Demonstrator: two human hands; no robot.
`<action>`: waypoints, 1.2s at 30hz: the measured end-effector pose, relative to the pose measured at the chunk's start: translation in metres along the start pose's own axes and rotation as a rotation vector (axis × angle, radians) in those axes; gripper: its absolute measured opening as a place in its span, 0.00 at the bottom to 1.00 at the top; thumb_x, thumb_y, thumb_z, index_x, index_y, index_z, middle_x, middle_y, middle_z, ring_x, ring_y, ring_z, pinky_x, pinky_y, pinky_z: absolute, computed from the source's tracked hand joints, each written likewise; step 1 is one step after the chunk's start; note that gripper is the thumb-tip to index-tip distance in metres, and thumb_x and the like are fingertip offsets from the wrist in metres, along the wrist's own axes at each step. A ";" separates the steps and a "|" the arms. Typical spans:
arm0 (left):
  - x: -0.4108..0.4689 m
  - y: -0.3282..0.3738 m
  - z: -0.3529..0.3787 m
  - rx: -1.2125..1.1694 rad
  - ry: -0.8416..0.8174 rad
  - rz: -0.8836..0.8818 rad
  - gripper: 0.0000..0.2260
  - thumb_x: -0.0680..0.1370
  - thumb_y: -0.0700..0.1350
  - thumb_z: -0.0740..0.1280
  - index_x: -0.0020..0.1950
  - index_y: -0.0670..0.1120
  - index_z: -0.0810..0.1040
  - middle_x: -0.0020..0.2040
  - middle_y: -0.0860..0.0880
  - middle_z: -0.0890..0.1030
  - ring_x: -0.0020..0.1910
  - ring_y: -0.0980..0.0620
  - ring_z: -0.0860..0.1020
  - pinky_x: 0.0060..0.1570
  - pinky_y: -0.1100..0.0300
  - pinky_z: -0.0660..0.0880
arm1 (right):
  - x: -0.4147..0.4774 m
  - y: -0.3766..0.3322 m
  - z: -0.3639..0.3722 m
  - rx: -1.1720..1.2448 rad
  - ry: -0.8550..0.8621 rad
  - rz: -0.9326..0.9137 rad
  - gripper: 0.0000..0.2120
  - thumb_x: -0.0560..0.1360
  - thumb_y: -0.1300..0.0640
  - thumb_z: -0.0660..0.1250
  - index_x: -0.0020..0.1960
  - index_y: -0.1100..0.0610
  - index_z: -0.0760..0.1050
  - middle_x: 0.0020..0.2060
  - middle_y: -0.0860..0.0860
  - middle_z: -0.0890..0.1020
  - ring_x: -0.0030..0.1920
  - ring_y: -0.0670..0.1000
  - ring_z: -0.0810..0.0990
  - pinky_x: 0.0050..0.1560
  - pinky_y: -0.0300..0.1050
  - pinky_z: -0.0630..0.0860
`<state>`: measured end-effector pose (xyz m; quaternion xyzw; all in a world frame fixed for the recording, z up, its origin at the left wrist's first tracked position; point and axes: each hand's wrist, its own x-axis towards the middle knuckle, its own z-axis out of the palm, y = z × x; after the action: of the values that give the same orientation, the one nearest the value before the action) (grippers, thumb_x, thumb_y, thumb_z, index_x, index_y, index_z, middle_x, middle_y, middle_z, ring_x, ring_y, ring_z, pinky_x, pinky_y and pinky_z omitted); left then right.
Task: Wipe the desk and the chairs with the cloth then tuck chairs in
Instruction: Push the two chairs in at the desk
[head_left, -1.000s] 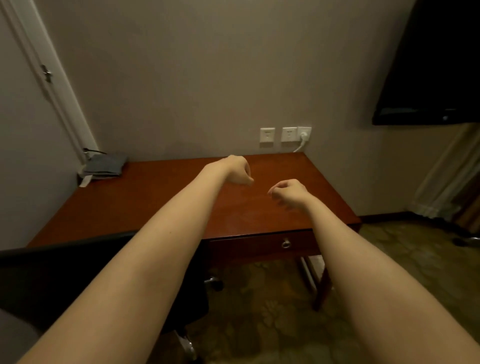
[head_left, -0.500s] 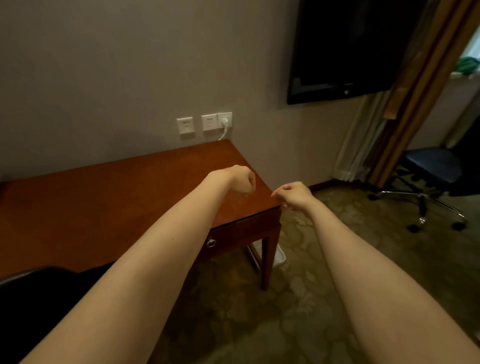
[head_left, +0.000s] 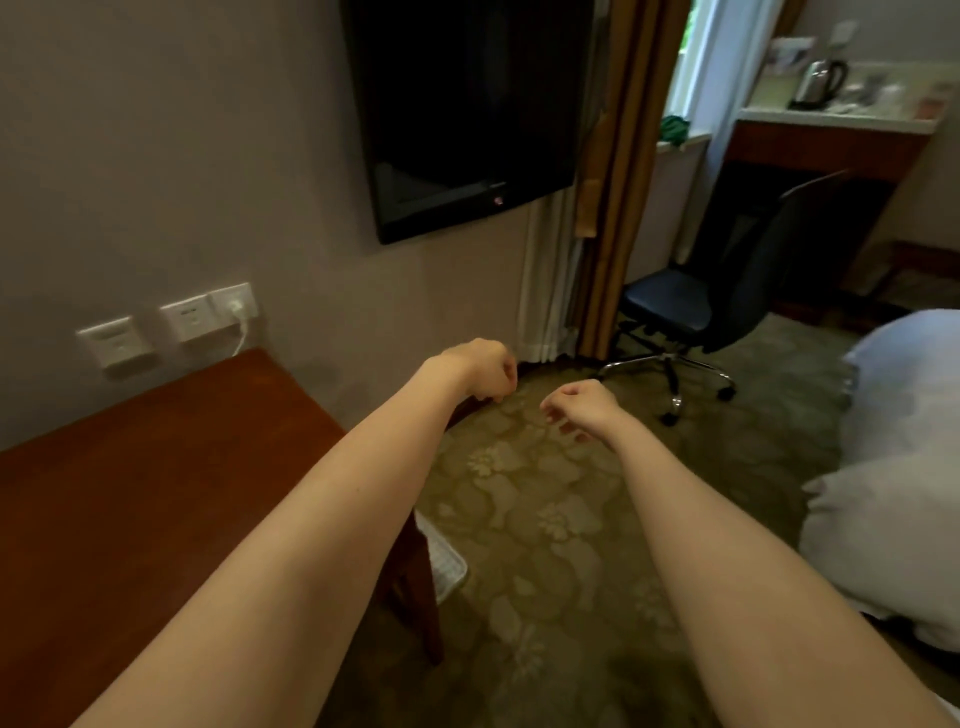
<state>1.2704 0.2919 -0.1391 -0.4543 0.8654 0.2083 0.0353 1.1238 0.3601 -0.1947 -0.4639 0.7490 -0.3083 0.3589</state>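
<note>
Red-brown wooden worktop (head_left: 156, 467) at lower left, back edge against the grey wall. Just above that back edge, three white wall sockets (head_left: 187, 317), with a white plug (head_left: 238, 307) in the rightmost. Higher on the wall, up and right of the worktop, a dark television (head_left: 467, 104). Across the worktop's right front corner, the left forearm. Left hand (head_left: 483, 371) out past the worktop's right side, above the patterned carpet (head_left: 545, 519), fingers curled into a fist, holding nothing. Further right of the worktop, right hand (head_left: 579, 410), fingers curled in, thumb close to the forefinger, nothing held. Hands near each other, not touching. By the worktop's right front leg, a white meshed thing (head_left: 441, 561), partly hidden. Well right of the worktop, beyond both hands, a brown curtain (head_left: 623, 182) and a black office chair (head_left: 670, 306) on a chrome wheeled base, standing well apart from the worktop. Farthest from the worktop, at the right edge, white bedding (head_left: 893, 467).
</note>
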 end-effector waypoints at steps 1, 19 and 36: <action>0.019 0.006 -0.005 0.007 -0.004 0.024 0.06 0.77 0.43 0.61 0.49 0.50 0.77 0.48 0.49 0.80 0.48 0.49 0.80 0.54 0.52 0.77 | 0.013 0.000 -0.011 0.009 0.019 0.011 0.10 0.77 0.57 0.60 0.43 0.53 0.80 0.40 0.51 0.81 0.34 0.49 0.76 0.34 0.39 0.69; 0.325 0.198 0.010 0.105 -0.070 0.373 0.07 0.76 0.45 0.63 0.50 0.49 0.79 0.51 0.49 0.79 0.51 0.49 0.78 0.53 0.52 0.76 | 0.195 0.114 -0.240 0.084 0.244 0.182 0.09 0.78 0.57 0.60 0.45 0.52 0.78 0.38 0.49 0.79 0.35 0.48 0.76 0.30 0.39 0.67; 0.601 0.333 0.015 -0.003 -0.094 0.271 0.05 0.77 0.46 0.63 0.49 0.50 0.78 0.45 0.52 0.80 0.47 0.51 0.79 0.52 0.51 0.78 | 0.412 0.213 -0.440 0.102 0.149 0.221 0.10 0.79 0.56 0.59 0.55 0.54 0.78 0.46 0.49 0.80 0.46 0.50 0.78 0.36 0.39 0.71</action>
<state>0.6501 0.0005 -0.1941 -0.3233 0.9159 0.2333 0.0468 0.5324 0.1204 -0.2243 -0.3355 0.8034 -0.3383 0.3572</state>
